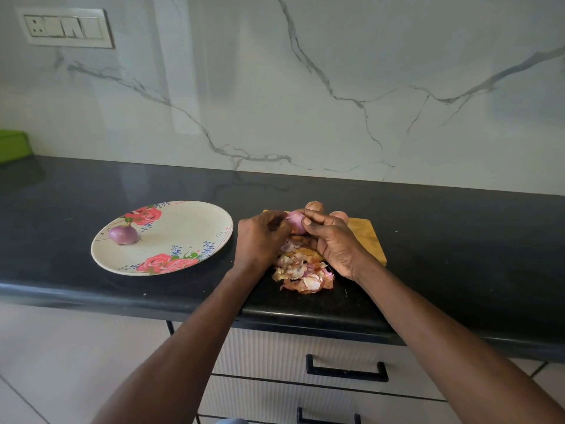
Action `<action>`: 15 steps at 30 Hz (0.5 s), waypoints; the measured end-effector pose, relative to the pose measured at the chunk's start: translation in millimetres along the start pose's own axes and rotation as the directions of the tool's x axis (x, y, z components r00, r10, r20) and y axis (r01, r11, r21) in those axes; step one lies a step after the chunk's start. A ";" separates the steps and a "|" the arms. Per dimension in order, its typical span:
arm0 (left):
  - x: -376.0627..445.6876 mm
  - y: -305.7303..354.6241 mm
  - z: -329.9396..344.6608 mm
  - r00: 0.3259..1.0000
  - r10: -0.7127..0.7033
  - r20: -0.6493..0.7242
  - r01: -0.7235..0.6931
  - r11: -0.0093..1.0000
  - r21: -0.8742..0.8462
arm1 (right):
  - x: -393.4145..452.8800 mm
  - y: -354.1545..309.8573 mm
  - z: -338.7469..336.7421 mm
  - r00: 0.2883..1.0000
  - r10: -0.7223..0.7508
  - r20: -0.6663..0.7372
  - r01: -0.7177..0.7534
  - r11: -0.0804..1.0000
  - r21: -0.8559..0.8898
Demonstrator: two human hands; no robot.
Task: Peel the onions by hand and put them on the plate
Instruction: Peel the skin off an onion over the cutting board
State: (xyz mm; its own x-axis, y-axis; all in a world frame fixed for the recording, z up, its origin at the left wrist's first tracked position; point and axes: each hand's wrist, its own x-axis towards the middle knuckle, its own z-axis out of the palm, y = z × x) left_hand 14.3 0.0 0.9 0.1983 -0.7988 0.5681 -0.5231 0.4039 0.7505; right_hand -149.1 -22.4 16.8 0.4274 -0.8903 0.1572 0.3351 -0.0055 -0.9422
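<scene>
Fingers (308,220) of both hands curl around the small, half-peeled pink onion (296,223) above the wooden board (371,240). It looks light, firm and slippery; its papery skin probably tears best when pinched at the tip.

no readable text, labels or numbers anywhere

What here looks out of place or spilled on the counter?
Only the onion skins: the loose pile runs off the wooden board onto the black counter near its front edge. The peeled onion sits properly on the plate.
</scene>
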 end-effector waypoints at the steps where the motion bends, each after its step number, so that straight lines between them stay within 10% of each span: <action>1: -0.1 0.8 0.2 1.000 -0.024 -0.013 0.024 1.000 -0.019 | -1.1 0.0 0.1 1.000 0.000 0.012 0.000 1.000 0.005; 15: 8.1 -0.1 -0.8 0.961 -0.269 -0.069 0.253 0.949 -0.187 | 4.9 -3.9 -3.3 0.999 0.026 -0.043 -0.016 0.978 0.208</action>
State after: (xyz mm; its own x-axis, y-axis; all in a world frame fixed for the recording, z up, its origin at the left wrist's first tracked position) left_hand 16.6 -6.2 5.6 0.3884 -0.8453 0.3669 -0.2919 0.2648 0.9191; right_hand -151.1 -28.3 20.3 0.3996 -0.9088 0.1199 0.4951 0.1039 -0.8626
